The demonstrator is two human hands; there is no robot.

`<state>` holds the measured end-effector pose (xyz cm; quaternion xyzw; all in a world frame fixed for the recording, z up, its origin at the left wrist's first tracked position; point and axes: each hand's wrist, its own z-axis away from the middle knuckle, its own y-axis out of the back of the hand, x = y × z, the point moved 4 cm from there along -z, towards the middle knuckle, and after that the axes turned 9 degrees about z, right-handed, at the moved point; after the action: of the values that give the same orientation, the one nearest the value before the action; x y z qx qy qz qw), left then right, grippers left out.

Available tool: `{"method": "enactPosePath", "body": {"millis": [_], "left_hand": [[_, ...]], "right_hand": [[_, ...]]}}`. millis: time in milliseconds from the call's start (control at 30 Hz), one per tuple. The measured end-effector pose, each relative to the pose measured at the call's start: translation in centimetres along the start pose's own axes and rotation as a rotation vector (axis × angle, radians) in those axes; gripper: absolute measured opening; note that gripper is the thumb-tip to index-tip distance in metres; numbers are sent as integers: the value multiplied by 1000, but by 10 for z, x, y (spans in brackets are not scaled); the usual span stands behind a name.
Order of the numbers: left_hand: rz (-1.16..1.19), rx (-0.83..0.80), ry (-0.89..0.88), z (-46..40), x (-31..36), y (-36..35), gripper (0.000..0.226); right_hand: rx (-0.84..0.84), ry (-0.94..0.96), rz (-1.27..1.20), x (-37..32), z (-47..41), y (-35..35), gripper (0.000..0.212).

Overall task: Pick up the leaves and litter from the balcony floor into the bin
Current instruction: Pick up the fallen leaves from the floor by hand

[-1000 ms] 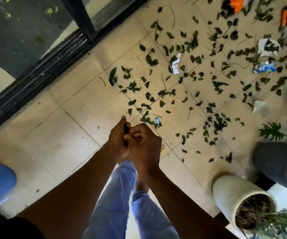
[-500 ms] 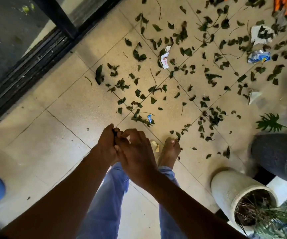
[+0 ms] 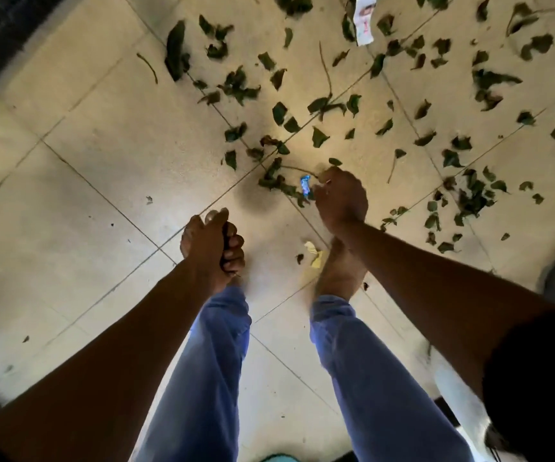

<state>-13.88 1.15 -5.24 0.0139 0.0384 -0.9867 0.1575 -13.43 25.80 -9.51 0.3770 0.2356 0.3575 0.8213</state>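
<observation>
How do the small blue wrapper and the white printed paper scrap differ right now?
The small blue wrapper is crumpled and lies right beside the right hand; the white printed paper scrap lies flat at the far edge of view, away from both hands. The scrap looks larger. Both rest among leaves on the tiled floor.

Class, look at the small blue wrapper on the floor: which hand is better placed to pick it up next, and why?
The right hand. It is down beside the blue wrapper among the leaves, while the left hand is further back, its fingers already curled round something dark.
</observation>
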Motion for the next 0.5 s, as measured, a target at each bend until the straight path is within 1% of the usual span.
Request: {"method": "enactPosePath", "body": {"millis": [133,200,267,333,400,433,500], "left_hand": [[-70,50,-40,-18,-7,6,49],[-55,55,-34,-24,-9,6,55],[-33,57,-22,-27,-12,4,57],[-26,54,6,-32,-16,6,54],[-41,79,21,-35,-16,8,53],[-55,79,24,-34,-19,5,53],[-107,27,0,-36,-21,2,53]], "right_hand": [[31,55,156,-17,-26,-23,37],[26,38,164,-23,-31,-32,34],[17,36,141,-28,-31,-38,25],[1,37,96,-30,-27,-36,19],[4,2,-14,-25,-22,-30,15],[14,-23,-62,-19,-21,-24,13],[75,-81,-105,-1,-22,-11,14]]}}
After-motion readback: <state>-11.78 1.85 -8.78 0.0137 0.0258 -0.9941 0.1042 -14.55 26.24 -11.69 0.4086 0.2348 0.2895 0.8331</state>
